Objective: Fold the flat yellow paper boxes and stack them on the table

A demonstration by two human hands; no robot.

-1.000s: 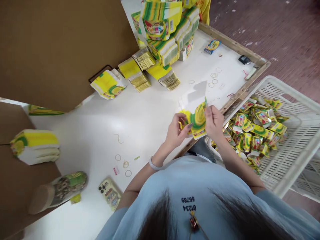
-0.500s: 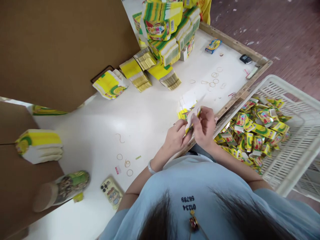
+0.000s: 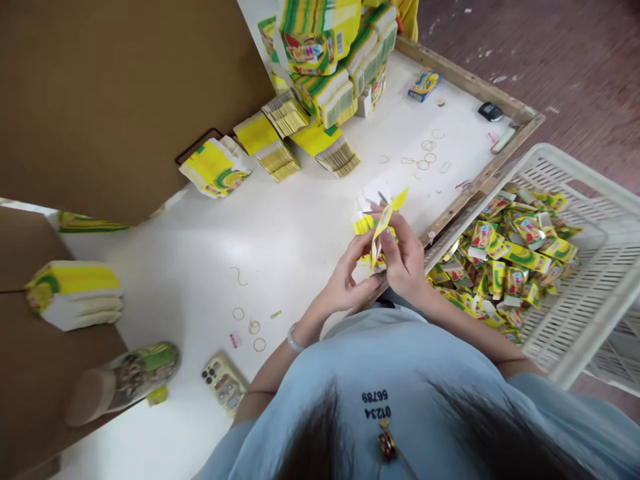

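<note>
Between my hands is a small yellow paper carton [image 3: 383,223], held tilted over the table's near edge, with one end flap sticking up. My right hand [image 3: 406,261] pinches it between thumb and fingers. On the other side, my left hand [image 3: 347,277] has its fingers against the carton, thumb stretched below. Just beyond, partly hidden by the carton and fingers, a small stack of yellow and white cartons [image 3: 361,223] lies on the white table [image 3: 300,227]. Thin dark pointed tips show beside it; what they belong to is hidden.
A white plastic basket [image 3: 617,300] at the right holds many folded yellow cartons [image 3: 515,257]. Flat carton bundles [image 3: 320,40] are piled at the back. Rubber bands [image 3: 429,145], a phone [image 3: 225,383], a jar [image 3: 145,373] and a large brown cardboard box [image 3: 125,100] are around the table.
The carton has turned from its white side to its yellow side, and its flap now points up. My left hand's fingers have spread, with the thumb lower.
</note>
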